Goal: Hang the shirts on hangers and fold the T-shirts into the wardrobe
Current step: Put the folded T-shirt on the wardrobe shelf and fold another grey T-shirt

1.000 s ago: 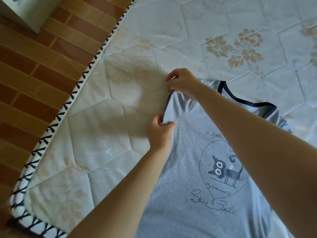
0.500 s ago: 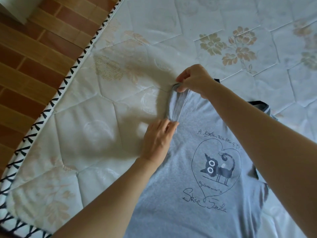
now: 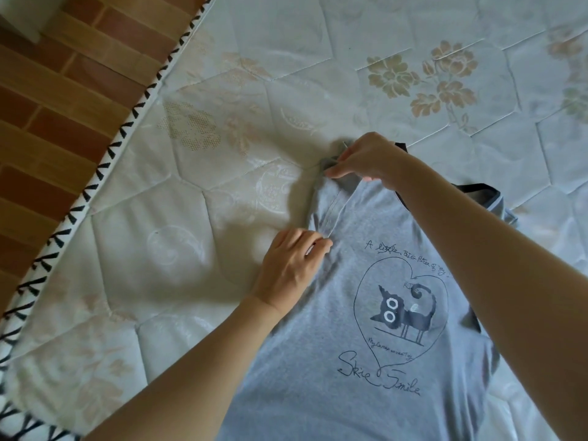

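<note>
- Flat on the mattress [image 3: 222, 218] lies a grey T-shirt [image 3: 318, 345], soft marled knit, its front printed with a dark cat inside a thin heart outline and looping handwritten script.
- Its neckline carries a dark ribbed band [image 3: 477, 187]; the short sleeve [image 3: 331, 202] is folded inward, its stitched hem running as a pale line.
- At the sleeve's top the right hand [image 3: 366, 159] pinches a bunch of cloth, fingers curled round it.
- Lower down, the left hand [image 3: 291, 270] rests on the sleeve's edge, fingers fairly straight, tips pressing the fabric where the hem ends.
- Beneath, the mattress is glossy white quilting in hexagons, with beige woven flowers and a black-and-white piped rim [image 3: 105, 173].
- Beyond the rim shows a floor [image 3: 54, 100] of brown rectangular tiles.
</note>
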`<state>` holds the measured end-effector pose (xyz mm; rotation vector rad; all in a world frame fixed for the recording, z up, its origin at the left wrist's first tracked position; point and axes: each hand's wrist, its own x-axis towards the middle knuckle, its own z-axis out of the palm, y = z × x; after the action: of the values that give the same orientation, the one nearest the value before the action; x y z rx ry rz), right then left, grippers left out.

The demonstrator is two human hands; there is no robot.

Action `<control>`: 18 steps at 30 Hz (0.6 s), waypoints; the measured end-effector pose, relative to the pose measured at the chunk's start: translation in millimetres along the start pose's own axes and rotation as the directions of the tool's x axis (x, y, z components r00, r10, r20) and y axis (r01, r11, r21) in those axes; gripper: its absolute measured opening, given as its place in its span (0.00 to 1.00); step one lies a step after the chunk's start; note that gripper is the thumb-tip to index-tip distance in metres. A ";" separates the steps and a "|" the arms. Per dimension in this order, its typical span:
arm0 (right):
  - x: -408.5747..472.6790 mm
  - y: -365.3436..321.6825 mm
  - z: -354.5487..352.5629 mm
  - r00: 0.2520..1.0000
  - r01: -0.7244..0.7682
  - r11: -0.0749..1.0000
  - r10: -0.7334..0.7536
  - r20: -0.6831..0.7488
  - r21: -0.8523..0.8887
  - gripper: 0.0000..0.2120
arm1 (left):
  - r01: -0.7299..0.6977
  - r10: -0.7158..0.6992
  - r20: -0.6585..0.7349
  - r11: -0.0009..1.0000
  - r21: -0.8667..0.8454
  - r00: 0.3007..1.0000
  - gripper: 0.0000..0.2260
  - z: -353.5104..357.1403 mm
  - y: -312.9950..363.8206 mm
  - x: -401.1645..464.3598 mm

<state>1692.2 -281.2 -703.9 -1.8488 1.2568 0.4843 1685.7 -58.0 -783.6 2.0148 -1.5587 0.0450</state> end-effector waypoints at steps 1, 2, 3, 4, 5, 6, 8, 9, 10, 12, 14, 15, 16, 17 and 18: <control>-1.1 0.8 0.3 1.000 -0.011 1.000 0.011 0.011 0.029 0.11 | 0.008 -0.008 0.008 1.000 -0.024 1.000 0.07 -2.2 1.0 0.6; -2.2 1.5 1.4 0.999 -0.030 0.996 0.028 0.026 0.079 0.10 | 0.024 -0.023 0.022 0.998 -0.056 0.999 0.06 -5.0 1.9 1.6; -2.8 3.1 2.9 0.998 -0.055 0.988 0.049 0.047 0.142 0.09 | 0.047 -0.044 0.033 0.995 -0.090 0.998 0.08 -9.0 2.5 4.0; -3.6 4.8 5.2 0.995 -0.084 0.975 0.070 0.072 0.208 0.09 | 0.073 -0.070 0.032 0.990 -0.123 0.997 0.09 -12.3 2.2 7.7; -4.4 7.1 7.5 0.991 -0.107 0.959 0.082 0.101 0.264 0.09 | 0.102 -0.101 0.018 0.983 -0.152 0.995 0.09 -15.5 1.3 13.5; -4.9 9.5 10.6 0.988 -0.119 0.943 0.082 0.130 0.310 0.09 | 0.138 -0.141 -0.003 0.976 -0.170 0.990 0.08 -18.4 0.1 20.6; -5.8 13.6 16.4 0.983 -0.108 0.912 0.038 0.181 0.395 0.13 | 0.284 -0.295 -0.020 0.935 -0.211 0.955 0.07 -20.9 -4.1 37.5; -6.1 15.0 19.0 0.980 -0.094 0.894 0.006 0.198 0.438 0.14 | 0.404 -0.418 0.009 0.873 -0.272 0.909 0.07 -23.6 -6.3 48.7; -7.6 15.9 21.0 0.977 -0.078 0.880 -0.025 0.211 0.468 0.15 | 0.526 -0.541 0.060 0.779 -0.340 0.839 0.08 -23.8 -11.2 59.9; -11.1 18.5 24.0 0.974 -0.033 0.880 -0.078 0.213 0.474 0.17 | 0.716 -0.709 0.194 0.576 -0.394 0.678 0.10 -23.5 -25.1 84.8; -16.2 20.7 26.3 0.970 0.012 0.873 -0.129 0.207 0.488 0.18 | 0.821 -0.764 0.316 0.470 -0.324 0.562 0.12 -19.7 -43.4 110.8; -18.3 21.8 27.3 0.967 0.029 0.861 -0.153 0.203 0.507 0.19 | 0.844 -0.764 0.360 0.466 -0.266 0.535 0.14 -19.2 -50.9 123.1; -19.9 22.7 28.5 0.967 0.052 0.855 -0.172 0.188 0.517 0.19 | 0.855 -0.756 0.399 0.470 -0.221 0.519 0.17 -18.9 -57.2 134.5; -20.9 23.6 29.2 0.971 0.076 0.856 -0.180 0.158 0.511 0.19 | 0.856 -0.740 0.437 0.479 -0.193 0.512 0.19 -18.5 -62.0 144.9; -21.2 24.3 29.7 0.978 0.094 0.868 -0.172 0.117 0.488 0.18 | 0.853 -0.720 0.472 0.496 -0.161 0.508 0.19 -16.5 -65.6 153.5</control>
<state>1665.2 -249.0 -716.6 -1.4296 1.0198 0.2078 1798.0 -175.2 -741.1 2.2843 -0.5279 -0.9694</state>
